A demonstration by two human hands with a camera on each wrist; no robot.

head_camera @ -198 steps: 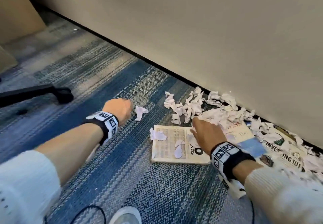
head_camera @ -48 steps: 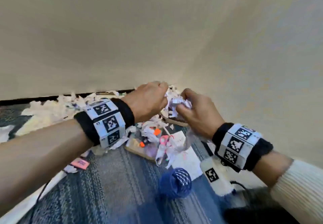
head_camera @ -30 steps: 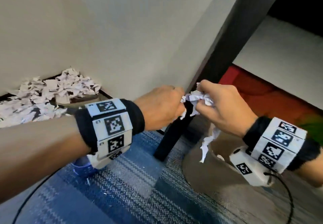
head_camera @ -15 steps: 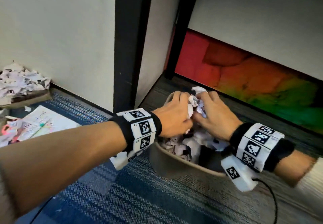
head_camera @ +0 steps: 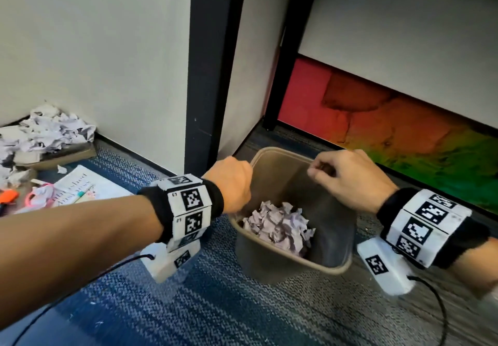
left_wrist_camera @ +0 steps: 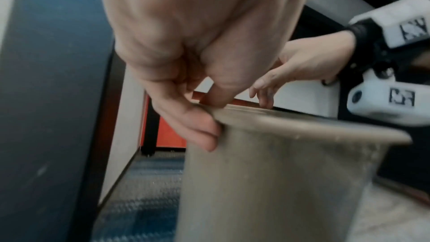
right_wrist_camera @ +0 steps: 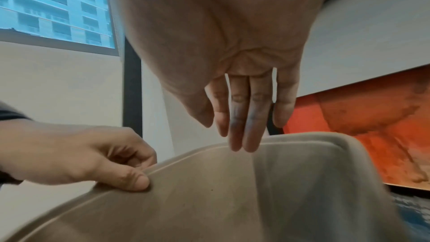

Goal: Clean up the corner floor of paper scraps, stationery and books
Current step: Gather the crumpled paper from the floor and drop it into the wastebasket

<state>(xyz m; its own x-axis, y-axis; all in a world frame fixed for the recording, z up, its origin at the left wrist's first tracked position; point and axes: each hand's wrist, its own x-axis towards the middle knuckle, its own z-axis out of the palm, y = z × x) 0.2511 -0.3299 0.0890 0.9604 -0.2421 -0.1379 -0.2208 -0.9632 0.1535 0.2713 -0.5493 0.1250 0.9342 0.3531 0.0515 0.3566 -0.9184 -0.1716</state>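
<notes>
A tan waste bin (head_camera: 280, 151) stands on the carpet with crumpled paper scraps (head_camera: 279, 225) inside. My left hand (head_camera: 234, 181) pinches the bin's left rim; the left wrist view shows my left hand (left_wrist_camera: 209, 115) with the thumb on top and the fingers on the outer wall of the bin (left_wrist_camera: 291, 172). My right hand (head_camera: 323, 169) hovers over the bin's far right corner, empty. In the right wrist view the right hand's fingers (right_wrist_camera: 244, 126) hang straight above the bin (right_wrist_camera: 209, 200). More paper scraps (head_camera: 45, 130), a book (head_camera: 80, 188) and pink scissors (head_camera: 37, 197) lie in the corner at left.
A black post (head_camera: 213, 62) rises just left of the bin, with a thinner black leg (head_camera: 291, 49) behind it. A red-to-green panel (head_camera: 390, 119) runs along the floor at back right. Blue carpet (head_camera: 215, 305) lies in front. An orange marker (head_camera: 8, 196) lies by the scissors.
The wad of scraps that both hands held over the bin now lies inside it. The hands have parted; the left now pinches the rim and the right is empty.
</notes>
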